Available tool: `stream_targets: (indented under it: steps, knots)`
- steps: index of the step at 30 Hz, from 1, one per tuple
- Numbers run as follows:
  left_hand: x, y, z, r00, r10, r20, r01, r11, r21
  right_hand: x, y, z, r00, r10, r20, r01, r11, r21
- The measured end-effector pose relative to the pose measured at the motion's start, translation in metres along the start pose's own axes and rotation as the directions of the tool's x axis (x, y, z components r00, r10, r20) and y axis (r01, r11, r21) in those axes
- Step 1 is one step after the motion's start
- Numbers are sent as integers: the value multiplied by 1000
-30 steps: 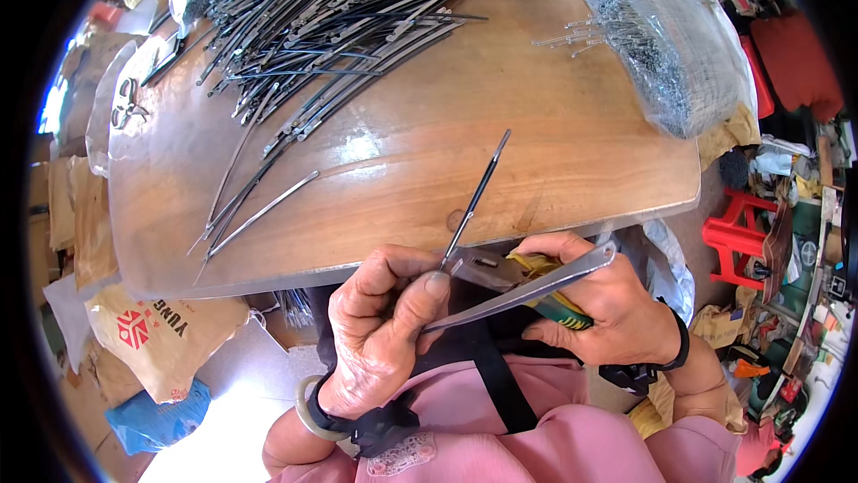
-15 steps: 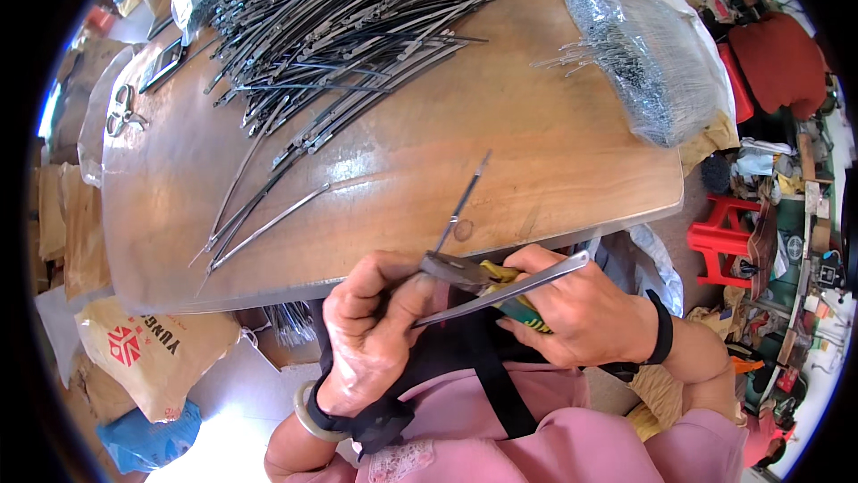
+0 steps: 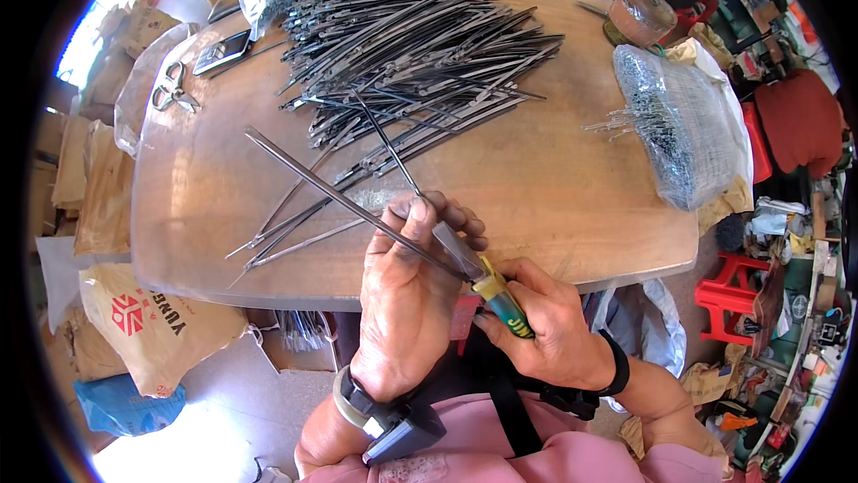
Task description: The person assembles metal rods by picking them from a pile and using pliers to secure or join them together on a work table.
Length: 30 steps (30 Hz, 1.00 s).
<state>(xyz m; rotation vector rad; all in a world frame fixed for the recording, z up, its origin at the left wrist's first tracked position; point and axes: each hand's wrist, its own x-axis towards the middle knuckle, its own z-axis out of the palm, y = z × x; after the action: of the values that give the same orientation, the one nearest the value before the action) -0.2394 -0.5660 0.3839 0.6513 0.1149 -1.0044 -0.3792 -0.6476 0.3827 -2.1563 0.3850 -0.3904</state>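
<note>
My left hand [image 3: 407,304] is closed, palm up, over the near edge of the table. Its thumb and fingertips pinch a thin dark rod [image 3: 386,142] that slants away toward the pile. A longer dark metal strip [image 3: 308,176] crosses my left palm, one end out over the table, the other by the pliers. My right hand [image 3: 554,327] is wrapped round pliers [image 3: 506,304] with green and yellow handles. Their metal head [image 3: 460,251] lies against my left fingers; whether the jaws grip anything is hidden. Beyond my hands lies a pile of dark metal strips [image 3: 393,54].
Scissors [image 3: 172,90] and a phone [image 3: 223,52] lie at the table's left. Plastic-wrapped thin wires [image 3: 675,126] sit at the right, near a tape roll [image 3: 642,14]. A red stool [image 3: 733,297] stands right of the table; a printed sack [image 3: 156,327] is at lower left.
Both hands have shifted, the left turning palm up. The long strip swung from pointing right to pointing far left. The pliers' head now angles up and left, with their handle lower right.
</note>
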Motion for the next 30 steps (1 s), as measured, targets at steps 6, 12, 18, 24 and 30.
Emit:
stream_targets:
  steps: [6, 12, 18, 24, 30]
  knots:
    - [-4, -1, 1, 997, -12, -79, 15, 999, 38, -9, 2, -18, 994, -98, 42, 101, 992, -77]
    - [-16, 82, -52, 873, 460, -159, -161, 581, 798, -12, 25, -61, 972, 175, -153, -171, 984, 39]
    - [-11, 130, -65, 809, 393, 436, -205, -506, 838, 1, 40, -43, 998, 24, -54, -26, 999, -35]
    - [-13, 121, -97, 827, 223, 516, -248, -680, 691, 3, 39, -42, 998, 52, -16, -54, 994, -93]
    - [-16, 153, -133, 752, 261, 605, -173, -807, 564, 12, 34, -33, 999, 41, 13, -39, 988, -148]
